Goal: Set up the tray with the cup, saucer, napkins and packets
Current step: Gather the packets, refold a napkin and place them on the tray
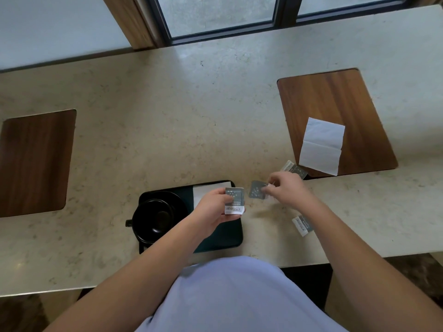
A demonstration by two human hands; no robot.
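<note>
A black tray [227, 236] lies at the counter's near edge. On its left part a black cup [155, 219] stands on a black saucer [177, 197]. A white napkin [200, 195] lies on the tray's far right part. My left hand [213, 207] holds a grey and white packet [235, 200] above the tray's right side. My right hand [285, 190] pinches a second grey packet [257, 190] just right of the tray. Two more packets lie on the counter, one [294, 169] beyond my right hand and one [303, 225] under my right forearm.
A second white napkin [321, 146] lies unfolded on a wooden inlay [335, 99] at the right. Another wooden inlay [36, 161] is set in the beige stone counter [179, 116] at the left. A window frame [215, 32] runs along the far side.
</note>
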